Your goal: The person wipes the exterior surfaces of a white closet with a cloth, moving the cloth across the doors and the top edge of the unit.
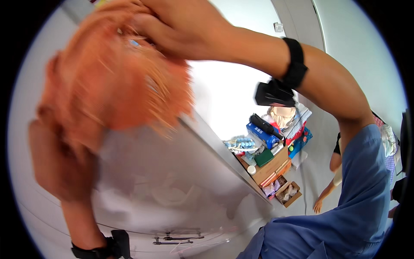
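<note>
A bundle of orange, hair-like fibre, perhaps a wig or a fringed cloth, hangs stretched between my hands. It is blurred, and small light-blue bits show among its strands. My right hand, at the top, grips its upper part with bent fingers. At the lower left, my left hand is closed on its other side; motion blur and the orange strands hide those fingertips. Both hands are raised over a glossy pale surface.
A dark umbrella, a blue box, a green box and cardboard cartons are heaped at the right. Black handles show below the glossy surface. Another person's hand reaches down at the right.
</note>
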`<state>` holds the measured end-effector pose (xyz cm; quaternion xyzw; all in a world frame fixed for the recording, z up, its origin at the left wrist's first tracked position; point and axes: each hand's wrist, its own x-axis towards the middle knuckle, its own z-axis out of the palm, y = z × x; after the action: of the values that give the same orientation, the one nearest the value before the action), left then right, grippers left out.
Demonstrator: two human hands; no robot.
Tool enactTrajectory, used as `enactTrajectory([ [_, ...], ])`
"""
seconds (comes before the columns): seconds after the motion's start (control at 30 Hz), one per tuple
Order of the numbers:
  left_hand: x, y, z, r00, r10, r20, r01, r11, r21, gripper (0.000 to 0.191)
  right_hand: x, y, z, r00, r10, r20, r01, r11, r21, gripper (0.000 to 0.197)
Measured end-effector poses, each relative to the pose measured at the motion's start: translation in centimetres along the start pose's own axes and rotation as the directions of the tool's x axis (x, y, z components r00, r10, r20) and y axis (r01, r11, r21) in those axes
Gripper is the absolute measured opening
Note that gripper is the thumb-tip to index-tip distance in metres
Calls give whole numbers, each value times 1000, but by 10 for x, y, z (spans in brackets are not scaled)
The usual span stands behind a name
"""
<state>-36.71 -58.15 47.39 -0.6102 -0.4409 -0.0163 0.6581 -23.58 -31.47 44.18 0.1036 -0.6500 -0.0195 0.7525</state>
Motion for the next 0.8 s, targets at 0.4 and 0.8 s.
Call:
enactTrajectory([
  [0.4,-40,143,7,922,313,229,-240,924,-298,9,-202,-28,25,647,465,604,-756,492,431,19],
  [0.8,-48,17,13,996,41,82,-28,987,-157,23,-50,-87,-49,819,438,371,-568,711,414,13],
])
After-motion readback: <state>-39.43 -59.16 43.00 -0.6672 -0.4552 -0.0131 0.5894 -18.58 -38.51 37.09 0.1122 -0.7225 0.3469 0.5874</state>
